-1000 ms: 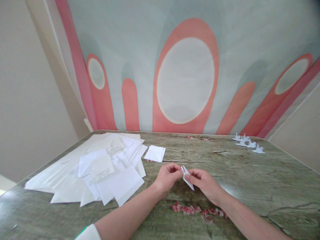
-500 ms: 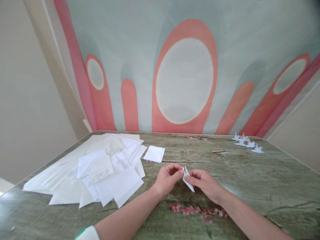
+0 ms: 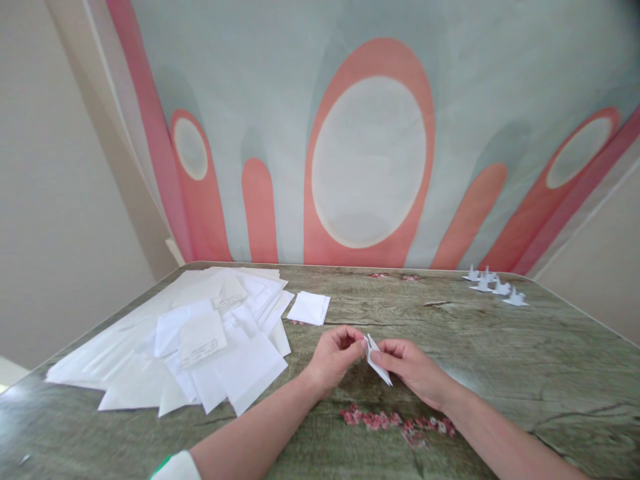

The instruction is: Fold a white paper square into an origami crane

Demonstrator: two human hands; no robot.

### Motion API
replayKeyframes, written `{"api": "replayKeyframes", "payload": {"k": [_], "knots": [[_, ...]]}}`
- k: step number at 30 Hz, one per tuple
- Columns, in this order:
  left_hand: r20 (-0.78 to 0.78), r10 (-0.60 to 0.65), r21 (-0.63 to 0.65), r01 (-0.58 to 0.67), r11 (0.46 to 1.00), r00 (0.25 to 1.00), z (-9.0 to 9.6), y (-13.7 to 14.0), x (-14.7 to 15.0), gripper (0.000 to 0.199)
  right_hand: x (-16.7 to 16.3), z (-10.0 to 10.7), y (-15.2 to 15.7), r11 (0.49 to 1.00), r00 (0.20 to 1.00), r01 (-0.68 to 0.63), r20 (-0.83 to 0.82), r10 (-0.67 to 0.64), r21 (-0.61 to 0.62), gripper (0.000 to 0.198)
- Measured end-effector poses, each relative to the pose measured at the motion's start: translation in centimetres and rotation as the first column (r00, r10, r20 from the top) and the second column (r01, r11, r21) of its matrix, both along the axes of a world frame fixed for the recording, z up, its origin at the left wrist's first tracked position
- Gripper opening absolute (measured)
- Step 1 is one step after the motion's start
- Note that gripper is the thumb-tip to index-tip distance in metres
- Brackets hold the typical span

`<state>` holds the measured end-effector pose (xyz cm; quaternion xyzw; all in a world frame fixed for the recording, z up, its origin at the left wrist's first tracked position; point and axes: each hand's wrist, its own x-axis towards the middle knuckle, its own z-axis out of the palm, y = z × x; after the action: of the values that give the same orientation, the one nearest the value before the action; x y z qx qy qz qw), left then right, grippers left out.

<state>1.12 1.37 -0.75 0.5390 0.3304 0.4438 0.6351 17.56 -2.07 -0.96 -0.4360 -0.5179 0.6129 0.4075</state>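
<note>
A small folded piece of white paper point(image 3: 379, 365), long and narrow with pointed ends, is held between my two hands above the table. My left hand point(image 3: 336, 360) pinches its upper tip between thumb and forefinger. From the other side, my right hand point(image 3: 407, 367) grips the paper's middle, thumb on the near face and fingers behind it. The lower point of the paper sticks out freely, slanting down to the right. The fingertips behind the paper are hidden.
A spread heap of white paper sheets point(image 3: 255, 373) covers the left side of the wood-patterned table point(image 3: 500, 360). Beyond my left hand lies a small stack of square papers point(image 3: 309, 308). Several folded paper cranes point(image 3: 501, 287) stand at the back right. A patterned backdrop point(image 3: 280, 100) rises behind the table.
The folded paper's lower point has shifted slightly to the right. Both hands keep their grip and hardly move.
</note>
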Motion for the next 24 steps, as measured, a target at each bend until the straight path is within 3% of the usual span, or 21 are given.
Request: {"api": "replayKeyframes", "payload": {"k": [8, 14, 17, 19, 24], "knots": [[0.027, -0.057, -0.067, 0.059, 0.996, 0.998, 0.2, 0.1, -0.1, 0.032, -0.2, 0.1, 0.0, 0.999, 0.999, -0.001, 0.038, 0.000, 0.038, 0.035], [0.024, -0.065, -0.036, 0.066, 0.997, 0.998, -0.1, 0.2, -0.2, 0.032, -0.2, 0.2, 0.0, 0.999, 0.999, 0.001, 0.041, -0.002, 0.034, 0.035], [0.013, -0.043, 0.074, 0.042, 0.996, 0.999, -0.3, 0.2, -0.3, 0.030, -0.1, 0.3, 0.0, 0.999, 0.999, -0.014, 0.036, 0.012, 0.032, 0.035], [-0.078, 0.002, 0.197, 0.013, 0.980, 0.997, -0.3, 0.2, -0.5, 0.026, -0.1, 0.2, 0.0, 0.999, 0.999, -0.021, 0.028, 0.021, 0.027, 0.035], [-0.291, 0.197, 0.488, -0.032, 0.872, 0.936, 0.3, 0.4, -1.1, 0.011, -0.1, -0.2, 0.1, 1.000, 1.000, -0.015, 0.015, 0.014, 0.027, 0.033]]}}
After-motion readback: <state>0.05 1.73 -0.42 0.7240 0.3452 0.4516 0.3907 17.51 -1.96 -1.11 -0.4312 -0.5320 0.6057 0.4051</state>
